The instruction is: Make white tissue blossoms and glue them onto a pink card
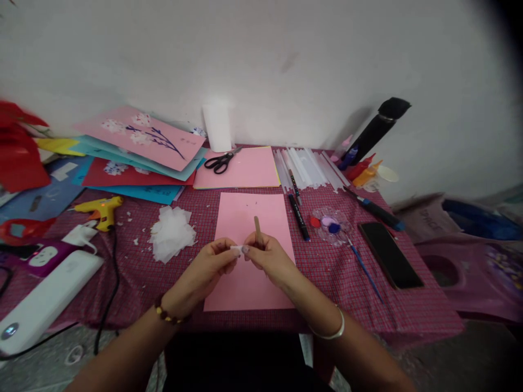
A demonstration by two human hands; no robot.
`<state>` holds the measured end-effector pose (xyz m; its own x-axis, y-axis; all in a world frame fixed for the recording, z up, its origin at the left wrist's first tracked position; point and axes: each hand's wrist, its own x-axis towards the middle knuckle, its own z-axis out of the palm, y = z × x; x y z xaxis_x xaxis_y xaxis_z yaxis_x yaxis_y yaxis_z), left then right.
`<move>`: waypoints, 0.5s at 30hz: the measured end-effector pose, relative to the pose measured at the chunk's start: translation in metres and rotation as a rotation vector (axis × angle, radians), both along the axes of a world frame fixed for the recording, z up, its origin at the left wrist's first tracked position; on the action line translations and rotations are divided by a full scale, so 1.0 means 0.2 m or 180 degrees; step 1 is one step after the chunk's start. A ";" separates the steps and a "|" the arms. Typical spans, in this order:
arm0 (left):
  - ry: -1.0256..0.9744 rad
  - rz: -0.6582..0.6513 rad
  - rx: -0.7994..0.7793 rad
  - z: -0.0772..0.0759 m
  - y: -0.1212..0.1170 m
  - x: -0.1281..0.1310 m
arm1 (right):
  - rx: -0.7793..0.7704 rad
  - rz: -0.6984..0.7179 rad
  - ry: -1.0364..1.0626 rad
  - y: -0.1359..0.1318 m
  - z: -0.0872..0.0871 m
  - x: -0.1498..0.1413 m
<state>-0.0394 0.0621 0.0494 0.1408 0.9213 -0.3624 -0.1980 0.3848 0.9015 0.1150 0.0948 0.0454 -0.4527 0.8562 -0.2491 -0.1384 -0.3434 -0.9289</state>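
Note:
Both my hands meet over a pink sheet of paper [253,218] lying on the tablecloth. Between the fingertips of my left hand [218,257] and my right hand [263,253] is a small piece of white tissue paper [236,248], pinched from both sides. A thin wooden stick [257,224] also sticks up from my right hand, its lower end hidden by the fingers. To the left of my left hand lies a pile of white tissue squares [172,234]. A black marker [299,218] rests at the sheet's right edge.
Left: a yellow glue gun [100,211], a white power bank [53,299] and stacked flower cards [151,136]. Behind: scissors [220,161] on pink paper and glue sticks [306,167]. Right: a paint palette [330,224], a paintbrush [365,270], a phone [390,255] and paint bottles [366,172].

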 end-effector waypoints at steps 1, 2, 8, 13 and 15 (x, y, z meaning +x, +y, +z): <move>0.0135 0.0043 0.0093 0.01 0.01 -0.02 | -0.0009 -0.0057 0.0032 0.01 0.00 0.01; 0.0370 0.0129 0.0250 0.04 0.03 -0.05 | -0.0021 -0.0172 0.0088 0.02 0.01 0.02; 0.3104 0.0895 0.1945 0.14 0.34 -0.19 | 0.0598 -0.0919 -0.0073 0.19 0.07 0.19; 0.4234 0.0401 0.2566 -0.03 0.62 -0.14 | 0.1055 -0.0821 -0.0558 0.36 0.11 0.23; 0.4277 0.0114 0.2480 -0.11 0.67 -0.12 | 0.0919 -0.0804 -0.0317 0.43 0.11 0.19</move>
<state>-0.0640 0.1966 0.0282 0.0912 0.9310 0.3534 0.8927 -0.2338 0.3853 0.1523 0.1815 0.0665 -0.2046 0.9787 -0.0138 -0.0894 -0.0327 -0.9955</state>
